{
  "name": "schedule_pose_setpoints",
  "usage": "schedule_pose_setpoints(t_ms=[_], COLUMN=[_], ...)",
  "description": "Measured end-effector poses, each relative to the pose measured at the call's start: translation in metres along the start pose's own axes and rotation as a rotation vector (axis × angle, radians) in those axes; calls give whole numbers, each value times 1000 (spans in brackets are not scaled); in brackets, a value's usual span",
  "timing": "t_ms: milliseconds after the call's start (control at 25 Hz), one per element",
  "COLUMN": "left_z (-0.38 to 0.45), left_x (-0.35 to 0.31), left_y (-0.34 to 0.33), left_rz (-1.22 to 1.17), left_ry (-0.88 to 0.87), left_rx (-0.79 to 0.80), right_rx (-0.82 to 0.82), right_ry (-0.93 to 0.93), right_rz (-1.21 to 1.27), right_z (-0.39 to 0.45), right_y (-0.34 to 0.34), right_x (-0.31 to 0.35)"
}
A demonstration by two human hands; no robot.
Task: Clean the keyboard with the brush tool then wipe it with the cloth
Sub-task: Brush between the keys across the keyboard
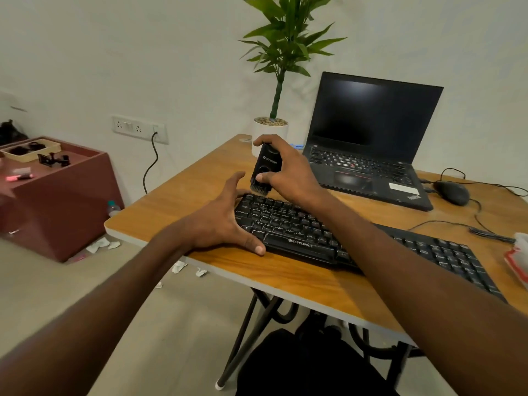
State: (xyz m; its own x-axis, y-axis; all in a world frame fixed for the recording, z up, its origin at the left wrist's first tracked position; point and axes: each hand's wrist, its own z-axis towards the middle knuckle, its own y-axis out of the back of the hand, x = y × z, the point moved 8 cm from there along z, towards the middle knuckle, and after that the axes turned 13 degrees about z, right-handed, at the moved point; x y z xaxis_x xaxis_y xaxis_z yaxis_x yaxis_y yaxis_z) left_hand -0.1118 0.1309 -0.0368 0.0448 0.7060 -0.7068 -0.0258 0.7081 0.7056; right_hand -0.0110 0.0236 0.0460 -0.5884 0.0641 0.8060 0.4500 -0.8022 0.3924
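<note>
At the far left corner of the Zebronics keyboard (300,227), seen from the head camera: brush tool (265,170) upright, bristles down and just touching the top row of keys. Right hand (288,172) wrapped round the black body, forefinger over the top, thumb pinching low near the bristle end. Left hand (225,221) spread flat-fingered, gripping nothing, thumb against the near edge of the keyboard and fingers at its left end, seemingly bracing. Probably light, rigid plastic with soft springy bristles; best held mid-body as now, with gentle pressure. Keyboard likely light and prone to sliding on the smooth wooden table (177,207), hence worth steadying at the left end. No cloth clearly identifiable; only a white and red packet (518,258) at the frame edge, right of the keyboard. Beyond the keyboard: open ThinkPad laptop (368,144), close enough to catch swept dust. Right of that, a mouse (451,192) with cables (483,224) trailing toward the keyboard's far right end. Behind the brush, a potted plant (270,130).
</note>
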Motion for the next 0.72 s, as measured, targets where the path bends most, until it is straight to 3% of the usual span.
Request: schedule_pose_setpoints(t_ms=[120,240,520,640,720], left_z=[0,0,0,1,2], left_x=[0,0,2,3,3], left_y=[0,0,1,1,1], left_rz=[-4,-3,-5,-6,-10], left_ry=[-15,5,7,1,-2], left_rx=[-3,3,-1,3,6], right_rx=[97,210,74,85,89], right_ry=[34,88,119,129,140], right_rz=[-4,-251,-235,-332,-254], right_z=[-1,2,0,2,0], right_y=[-9,-10,-12,-14,-15], right_x=[5,12,8,9,8])
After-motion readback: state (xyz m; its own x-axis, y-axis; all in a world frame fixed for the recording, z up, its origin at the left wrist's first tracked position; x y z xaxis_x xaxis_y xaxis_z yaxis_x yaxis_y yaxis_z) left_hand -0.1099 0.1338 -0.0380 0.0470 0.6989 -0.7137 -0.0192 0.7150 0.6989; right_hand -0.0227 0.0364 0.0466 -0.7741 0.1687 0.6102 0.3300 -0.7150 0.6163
